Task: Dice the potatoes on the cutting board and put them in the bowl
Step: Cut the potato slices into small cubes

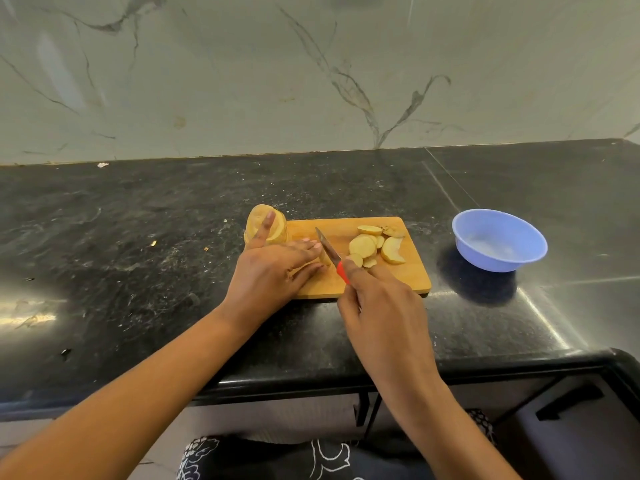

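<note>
Board (408,275) on black, perhaps dusty counter (138,237); marble wall (207,81).

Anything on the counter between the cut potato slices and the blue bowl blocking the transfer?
Nothing visible does. The slices lie on the right end of the cutting board, the bowl stands apart to its right, and only bare black counter shows between them.

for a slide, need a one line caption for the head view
Left hand presses a potato piece on the wooden cutting board while the right hand cuts it with a red-handled knife.
</note>
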Available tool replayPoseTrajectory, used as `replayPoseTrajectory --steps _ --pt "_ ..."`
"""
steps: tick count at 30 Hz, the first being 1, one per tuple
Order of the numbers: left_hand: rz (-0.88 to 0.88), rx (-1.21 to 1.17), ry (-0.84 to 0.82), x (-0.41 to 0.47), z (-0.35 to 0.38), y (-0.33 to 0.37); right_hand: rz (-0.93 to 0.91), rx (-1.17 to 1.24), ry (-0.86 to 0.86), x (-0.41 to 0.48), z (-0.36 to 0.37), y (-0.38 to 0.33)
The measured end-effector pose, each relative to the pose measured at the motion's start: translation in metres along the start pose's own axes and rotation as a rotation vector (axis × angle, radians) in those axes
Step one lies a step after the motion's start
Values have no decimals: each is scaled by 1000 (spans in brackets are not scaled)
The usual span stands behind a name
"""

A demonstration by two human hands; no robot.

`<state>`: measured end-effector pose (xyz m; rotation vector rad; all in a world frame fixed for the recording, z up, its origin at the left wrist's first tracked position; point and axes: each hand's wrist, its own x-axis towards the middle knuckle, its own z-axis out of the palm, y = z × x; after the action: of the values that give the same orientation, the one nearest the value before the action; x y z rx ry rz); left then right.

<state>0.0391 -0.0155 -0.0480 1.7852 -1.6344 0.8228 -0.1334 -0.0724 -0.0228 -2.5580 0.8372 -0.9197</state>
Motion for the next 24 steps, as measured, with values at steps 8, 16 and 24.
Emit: replayPoseTrajectory --steps 8,16,24 --pt "9 31 -17 0 1 0 1 -52 -33 3 1 -7" --pt "33 64 18 1 2 2 -47 -174 -36 12 12 -13" --pt "59 54 5 0 4 2 -85 -183 -92 3 -5 -11"
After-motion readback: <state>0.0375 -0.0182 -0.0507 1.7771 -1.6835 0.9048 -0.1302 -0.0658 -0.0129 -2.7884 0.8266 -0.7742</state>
